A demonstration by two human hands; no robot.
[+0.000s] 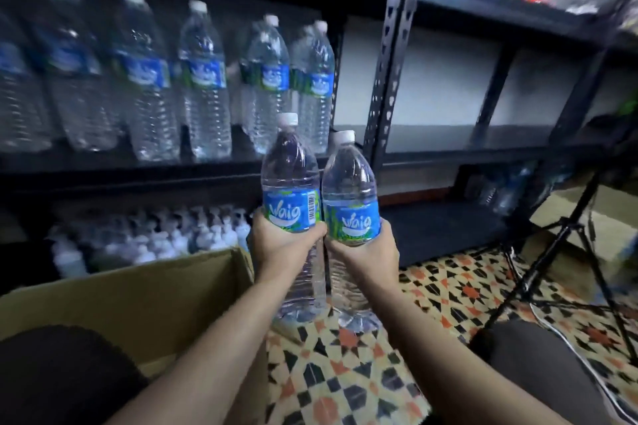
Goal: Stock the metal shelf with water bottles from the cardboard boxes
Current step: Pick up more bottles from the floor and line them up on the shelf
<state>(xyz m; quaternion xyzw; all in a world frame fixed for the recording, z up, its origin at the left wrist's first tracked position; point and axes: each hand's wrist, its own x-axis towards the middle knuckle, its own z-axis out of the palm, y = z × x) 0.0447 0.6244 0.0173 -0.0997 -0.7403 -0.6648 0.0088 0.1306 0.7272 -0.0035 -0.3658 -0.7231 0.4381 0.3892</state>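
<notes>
Two hands are busy: my left hand (pixel 280 245) grips the left bottle (pixel 290 179) and my right hand (pixel 366 252) grips the right bottle (pixel 349 186). Both bottles touch side by side, upright, before the front edge of the metal shelf (pixel 138 179), beside a corner of the cardboard box (pixel 145 297).

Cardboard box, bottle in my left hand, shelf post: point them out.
cardboard box (pixel 138 300), head view, side wall
left-hand bottle (pixel 291 212), head view, blue label
shelf post (pixel 390 79), head view, perforated face

Single cam, head-worn, wide-angle, edges bowed. Faces fwd + down at metal shelf (pixel 390 79), close range, low viewpoint. Left hand (pixel 283 245) & right hand (pixel 366 252) near frame centre; tiled floor (pixel 345 373) along bottom
</notes>
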